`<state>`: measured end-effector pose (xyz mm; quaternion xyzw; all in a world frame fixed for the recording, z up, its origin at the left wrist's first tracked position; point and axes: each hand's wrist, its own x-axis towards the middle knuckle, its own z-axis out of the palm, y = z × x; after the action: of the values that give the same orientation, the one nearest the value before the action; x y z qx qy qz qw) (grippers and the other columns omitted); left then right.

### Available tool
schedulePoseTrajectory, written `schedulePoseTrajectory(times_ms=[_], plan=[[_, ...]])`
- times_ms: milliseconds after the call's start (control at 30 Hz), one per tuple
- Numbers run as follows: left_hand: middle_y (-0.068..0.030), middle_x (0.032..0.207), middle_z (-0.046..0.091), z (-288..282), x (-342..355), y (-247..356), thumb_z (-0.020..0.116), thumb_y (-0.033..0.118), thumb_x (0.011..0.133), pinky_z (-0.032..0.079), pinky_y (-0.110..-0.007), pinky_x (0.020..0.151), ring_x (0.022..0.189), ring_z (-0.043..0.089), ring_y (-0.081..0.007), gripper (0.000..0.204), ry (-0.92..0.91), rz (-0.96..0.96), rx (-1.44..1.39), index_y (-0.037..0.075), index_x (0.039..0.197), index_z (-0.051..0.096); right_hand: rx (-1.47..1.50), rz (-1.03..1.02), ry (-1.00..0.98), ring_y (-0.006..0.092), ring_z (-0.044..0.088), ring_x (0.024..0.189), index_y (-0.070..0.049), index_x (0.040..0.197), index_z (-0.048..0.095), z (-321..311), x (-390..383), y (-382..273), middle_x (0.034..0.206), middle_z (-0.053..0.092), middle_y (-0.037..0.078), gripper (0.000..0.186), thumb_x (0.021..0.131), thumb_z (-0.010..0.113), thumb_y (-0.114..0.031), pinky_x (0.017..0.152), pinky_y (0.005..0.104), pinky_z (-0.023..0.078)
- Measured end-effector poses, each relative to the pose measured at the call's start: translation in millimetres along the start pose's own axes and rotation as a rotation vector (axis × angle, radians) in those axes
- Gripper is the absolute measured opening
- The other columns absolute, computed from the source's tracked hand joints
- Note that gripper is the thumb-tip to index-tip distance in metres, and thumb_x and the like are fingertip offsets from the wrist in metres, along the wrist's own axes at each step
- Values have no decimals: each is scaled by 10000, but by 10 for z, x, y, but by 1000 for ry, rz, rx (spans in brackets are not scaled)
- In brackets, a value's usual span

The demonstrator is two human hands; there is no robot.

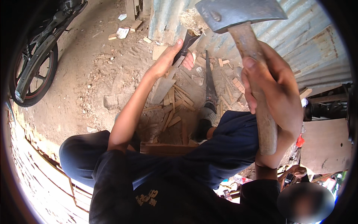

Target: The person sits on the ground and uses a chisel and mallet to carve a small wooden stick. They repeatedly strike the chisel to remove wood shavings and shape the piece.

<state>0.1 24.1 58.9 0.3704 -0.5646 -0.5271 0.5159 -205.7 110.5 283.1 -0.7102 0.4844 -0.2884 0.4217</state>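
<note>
My right hand [274,89] grips the wooden handle [266,134] of an axe, whose dark steel head [238,13] is raised at the upper right. My left hand [167,59] holds a dark tool handle [189,39] upright, thumb along it and fingers around behind. A pale, frayed top [192,22] caps that handle, just left of the axe head. A flat pale metal blade [163,89] extends down from it over scattered wood pieces. A long dark tapered tool [210,86] lies farther right, near my foot [205,128].
A motorbike [37,74] stands at the left. Corrugated metal sheeting [305,56] is behind the work area. Wood scraps [179,97] litter the dirt ground [97,82]. A pale board [324,145] is at the right, and another person [298,171] is at the lower right.
</note>
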Motion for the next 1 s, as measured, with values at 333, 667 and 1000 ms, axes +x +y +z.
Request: schedulePoseTrajectory(times_ms=[333,667,1000], plan=[[-165,826,676,-31,-14,25,-101,917,738,528,-355,844,810,677,-241,1278,-29,-8,-51,-66,1014,668,-325,-108,161,66,458,475,-11,1321,511,164,224,-36,694,513,10,404,1003,581,-251,433,217,369],[-172,828,678,-54,-83,-8,-62,896,785,543,-359,816,773,681,-237,1235,-39,-20,-73,-79,996,666,36,-87,148,68,458,420,43,1311,513,22,-88,-107,688,506,31,412,1015,519,-244,365,212,372],[-168,826,673,-34,-68,54,-95,834,837,537,-406,830,763,682,-256,1164,-3,-53,-149,-42,1085,629,-282,-64,-81,88,482,492,-9,1194,567,144,303,172,686,537,18,353,971,598,-281,449,253,401]])
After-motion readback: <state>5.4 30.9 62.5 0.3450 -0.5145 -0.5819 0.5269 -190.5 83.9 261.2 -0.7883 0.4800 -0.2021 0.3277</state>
